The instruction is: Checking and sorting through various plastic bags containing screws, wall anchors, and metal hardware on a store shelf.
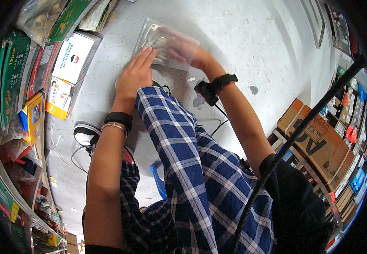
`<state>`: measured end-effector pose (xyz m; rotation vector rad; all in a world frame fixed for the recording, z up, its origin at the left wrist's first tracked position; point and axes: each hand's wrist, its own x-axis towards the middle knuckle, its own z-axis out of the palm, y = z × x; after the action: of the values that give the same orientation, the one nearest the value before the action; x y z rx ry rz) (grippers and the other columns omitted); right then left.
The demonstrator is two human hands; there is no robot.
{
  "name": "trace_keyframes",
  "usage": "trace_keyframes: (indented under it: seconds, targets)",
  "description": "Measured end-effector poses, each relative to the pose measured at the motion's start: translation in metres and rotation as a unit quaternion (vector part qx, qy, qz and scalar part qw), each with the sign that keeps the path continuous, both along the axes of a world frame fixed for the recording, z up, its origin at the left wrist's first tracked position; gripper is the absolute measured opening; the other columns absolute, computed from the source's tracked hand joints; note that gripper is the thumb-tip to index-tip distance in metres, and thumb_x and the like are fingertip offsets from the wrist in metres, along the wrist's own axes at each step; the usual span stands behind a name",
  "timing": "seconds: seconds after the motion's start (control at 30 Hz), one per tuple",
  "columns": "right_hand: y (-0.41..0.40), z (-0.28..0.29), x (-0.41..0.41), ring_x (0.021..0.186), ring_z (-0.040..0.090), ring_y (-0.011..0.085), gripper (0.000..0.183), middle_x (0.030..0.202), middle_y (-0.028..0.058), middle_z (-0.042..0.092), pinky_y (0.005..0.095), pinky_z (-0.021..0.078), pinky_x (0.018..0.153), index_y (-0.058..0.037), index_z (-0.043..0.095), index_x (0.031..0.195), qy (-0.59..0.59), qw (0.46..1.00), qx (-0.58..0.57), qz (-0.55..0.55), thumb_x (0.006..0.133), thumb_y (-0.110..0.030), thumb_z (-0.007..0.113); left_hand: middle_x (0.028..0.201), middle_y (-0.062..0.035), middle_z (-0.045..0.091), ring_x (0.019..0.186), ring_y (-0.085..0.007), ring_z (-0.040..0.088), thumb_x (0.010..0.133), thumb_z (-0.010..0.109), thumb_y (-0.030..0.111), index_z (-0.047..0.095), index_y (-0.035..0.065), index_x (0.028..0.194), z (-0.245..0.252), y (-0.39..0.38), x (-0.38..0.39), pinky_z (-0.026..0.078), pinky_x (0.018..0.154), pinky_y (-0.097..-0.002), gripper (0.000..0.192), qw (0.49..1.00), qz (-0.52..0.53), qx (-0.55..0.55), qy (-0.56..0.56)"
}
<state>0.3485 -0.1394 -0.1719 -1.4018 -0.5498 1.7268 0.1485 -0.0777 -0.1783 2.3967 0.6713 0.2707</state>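
A clear plastic bag [145, 35] full of metal parts that look like cable lugs [160, 44] is in front of me, above the pale floor. My left hand [135, 71] holds its near left side, fingers straight and close together over the plastic, thumb hidden. Through the film I see my right hand [182, 47], which appears to be inside the bag from its right end. Those fingers reach the lugs, but the film blurs whether they grip any. One lug with a ring end [154, 27] lies near the bag's far left corner.
Boxes, including a white carton [74, 57] and a green box [13, 79], line the left side. A brown cardboard box [318, 143] sits by the shelving at right. A black cable [298, 139] crosses the view. My plaid-covered knee [158, 104] rises below the hands.
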Motion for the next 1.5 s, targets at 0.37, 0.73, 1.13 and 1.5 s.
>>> trace_keyframes:
  seconds: [0.37,0.73,1.13,1.5]
  targets:
    - [-0.01,-0.011,-0.011,0.056,0.041,0.0056,0.027,0.074,-0.0043,0.05,0.0196,0.0301,0.047,-0.0094,0.06,0.116,-0.006,0.986,-0.035,-0.165,0.089,-0.011,0.057,0.135,-0.0105,0.047,0.127,-0.0264,0.044,0.082,0.047,-0.001,0.047,0.0085,0.132,-0.001,0.0,0.0,0.04,0.104,-0.0363,0.051,1.0,-0.002,-0.011,0.027]
    - [-0.008,-0.018,-0.008,0.054,0.042,0.0026,0.05,0.07,-0.0036,0.051,0.0178,0.0339,0.045,-0.0132,0.04,0.141,-0.007,0.989,-0.024,-0.146,0.093,-0.018,0.053,0.133,-0.0108,0.048,0.125,-0.0274,0.045,0.081,0.048,0.0,0.048,0.0086,0.131,0.001,0.0,-0.001,0.04,0.104,-0.0369,0.051,1.0,-0.003,-0.005,0.016]
    - [0.015,-0.029,-0.003,0.057,0.046,0.0051,0.034,0.08,-0.0021,0.063,0.0201,0.0423,0.052,-0.0148,0.064,0.12,-0.296,0.944,0.148,-0.01,0.088,-0.026,0.062,0.13,-0.0108,0.053,0.122,-0.0254,0.049,0.081,0.049,0.003,0.052,0.006,0.129,-0.002,-0.001,-0.002,0.042,0.102,-0.0343,0.047,0.999,0.0,0.033,0.019]
    - [0.019,-0.017,-0.008,0.057,0.046,0.0048,0.029,0.079,-0.0027,0.062,0.0196,0.0406,0.051,-0.0074,0.069,0.109,-0.153,0.985,-0.013,-0.076,0.083,-0.021,0.068,0.129,-0.0106,0.054,0.12,-0.0276,0.05,0.079,0.051,0.0,0.052,0.006,0.128,-0.003,-0.001,-0.002,0.044,0.1,-0.0357,0.049,0.999,-0.008,0.032,0.013]
